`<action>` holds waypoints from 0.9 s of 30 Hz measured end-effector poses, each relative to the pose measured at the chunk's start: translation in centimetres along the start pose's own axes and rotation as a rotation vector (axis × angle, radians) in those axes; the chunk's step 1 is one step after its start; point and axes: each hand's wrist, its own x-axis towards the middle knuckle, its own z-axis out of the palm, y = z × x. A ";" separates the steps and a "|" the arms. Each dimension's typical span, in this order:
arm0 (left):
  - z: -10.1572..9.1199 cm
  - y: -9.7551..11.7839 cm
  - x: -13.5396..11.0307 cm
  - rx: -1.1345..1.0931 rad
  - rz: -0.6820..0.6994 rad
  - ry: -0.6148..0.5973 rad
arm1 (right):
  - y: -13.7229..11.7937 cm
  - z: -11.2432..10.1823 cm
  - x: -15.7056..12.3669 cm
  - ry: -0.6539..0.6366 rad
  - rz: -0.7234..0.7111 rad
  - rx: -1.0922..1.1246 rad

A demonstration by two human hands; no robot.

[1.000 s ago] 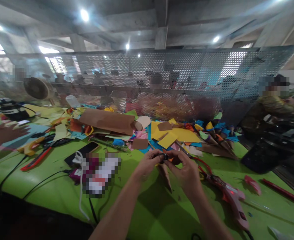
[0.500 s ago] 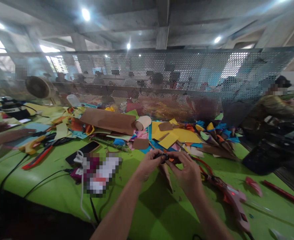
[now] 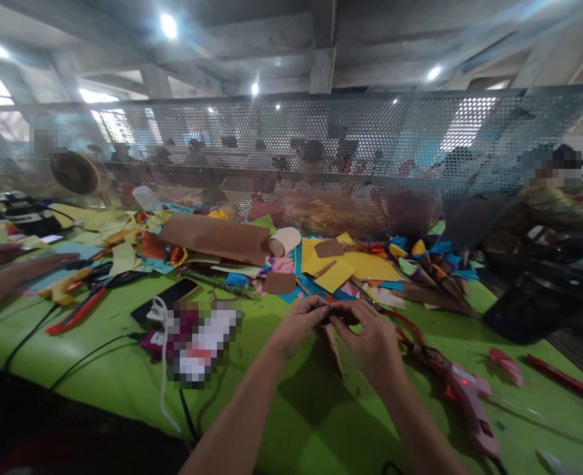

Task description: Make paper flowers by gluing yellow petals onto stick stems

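My left hand (image 3: 298, 326) and my right hand (image 3: 368, 340) meet above the green table (image 3: 321, 422), fingers pinched together on a small dark piece (image 3: 331, 315) at the top of a brown paper cone (image 3: 331, 346) that hangs point down between them. A pink glue gun (image 3: 464, 396) lies on the table just right of my right hand. Beyond my hands lie sheets and scraps of coloured paper (image 3: 350, 267).
A brown paper roll (image 3: 222, 239) lies at the back, finished paper cones (image 3: 430, 270) at the back right. A phone (image 3: 165, 300), cables and red pliers (image 3: 76, 315) lie at left, where another person's hands (image 3: 4, 264) rest. A perforated metal screen (image 3: 321, 165) bounds the table's far side.
My hands have stayed pinched on the piece, shifting only slightly. The other person's hands at the left have moved a little.
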 end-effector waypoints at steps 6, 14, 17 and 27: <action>-0.1 -0.4 0.1 0.006 -0.031 -0.010 | -0.3 0.1 -0.3 0.030 -0.046 -0.096; 0.0 -0.4 0.0 -0.011 -0.020 -0.032 | -1.0 0.1 -0.1 0.059 0.024 -0.035; 0.1 0.2 -0.2 0.007 0.003 -0.030 | -0.9 -0.1 0.2 0.055 0.168 0.181; 0.4 0.8 -0.3 -0.043 -0.015 -0.026 | 0.4 -0.1 0.3 -0.021 0.442 0.674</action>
